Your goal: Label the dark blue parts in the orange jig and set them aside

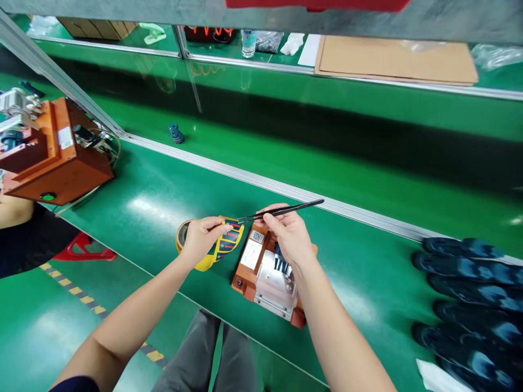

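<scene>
My left hand [201, 240] is closed in a pinch at the upper edge of a yellow strip of dark labels [232, 239], which comes off a yellow-edged roll [180, 235] on the bench. Black tweezers [304, 206] lie in my right hand [291, 233], gripped between thumb and fingers, with their tips pointing left at the labels. Below the right hand sits an orange-brown fixture [241, 277] with a metal plate [273, 288] and a white QR sticker [251, 253]. A dark part [281, 262] on the fixture is partly hidden by that hand.
Several dark blue-black tool housings [469, 283] lie in a row at the right, beside a white cloth [437, 375]. A larger orange-brown machine [61, 158] stands at the left, near a person's arm [16, 211]. A metal rail [245, 177] runs along the bench's back.
</scene>
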`<state>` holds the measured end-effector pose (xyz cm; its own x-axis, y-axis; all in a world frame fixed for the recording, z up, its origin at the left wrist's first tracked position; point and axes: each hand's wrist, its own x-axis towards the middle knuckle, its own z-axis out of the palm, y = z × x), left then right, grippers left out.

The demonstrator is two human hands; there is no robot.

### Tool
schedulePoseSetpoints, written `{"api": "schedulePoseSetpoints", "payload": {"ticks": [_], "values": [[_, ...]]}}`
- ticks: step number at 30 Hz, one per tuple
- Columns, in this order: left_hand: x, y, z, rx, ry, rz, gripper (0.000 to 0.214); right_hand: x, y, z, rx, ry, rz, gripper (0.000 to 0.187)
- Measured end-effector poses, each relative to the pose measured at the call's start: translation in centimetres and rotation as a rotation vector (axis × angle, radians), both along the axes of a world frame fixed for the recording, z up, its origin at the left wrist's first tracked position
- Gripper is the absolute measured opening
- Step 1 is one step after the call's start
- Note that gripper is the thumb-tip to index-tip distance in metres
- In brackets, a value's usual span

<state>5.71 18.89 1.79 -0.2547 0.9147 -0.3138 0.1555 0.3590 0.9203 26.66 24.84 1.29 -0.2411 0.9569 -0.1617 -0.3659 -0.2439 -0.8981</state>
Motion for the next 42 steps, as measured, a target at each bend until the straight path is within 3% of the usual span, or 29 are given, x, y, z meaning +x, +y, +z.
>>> {"api": "schedulePoseSetpoints", "payload": {"ticks": [10, 14, 22, 33, 36, 39, 42], "values": [[0.8, 0.5, 0.0, 0.026, 0.104, -0.094, 0.029, 1.1, 0.4, -0.2, 0.016, -0.018, -0.029, 0.035], [1.5, 0.7, 0.1, 0.007, 0.151, -0.057, 0.028, 1.1, 0.2, -0.7, 0.020, 0.026, 0.018, 0.037], [3.8, 1.6, 0.4, 0.006, 0.141, -0.041, 0.034, 2.1, -0.3, -1.7, 0.047, -0.005, -0.082, 0.038], [5.8, 1.3, -0.6, 0.060, 0.183, -0.014, 0.035, 3.4, -1.4, -2.1, 0.050, 0.001, -0.127, 0.035], [5.6, 1.4, 0.1, 0.086, 0.361, -0.078, 0.044, 3.7, -1.5, -1.9, 0.036, 0.000, -0.176, 0.035], [5.1, 2.4, 0.8, 0.118, 0.716, -0.184, 0.056, 5.3, -1.9, -1.2, 0.038, -0.048, -0.241, 0.032], [5.4, 4.1, 0.2, 0.087, 1.035, -0.337, 0.061, 7.8, -3.1, -0.3, 0.058, -0.142, -0.220, 0.030]]}}
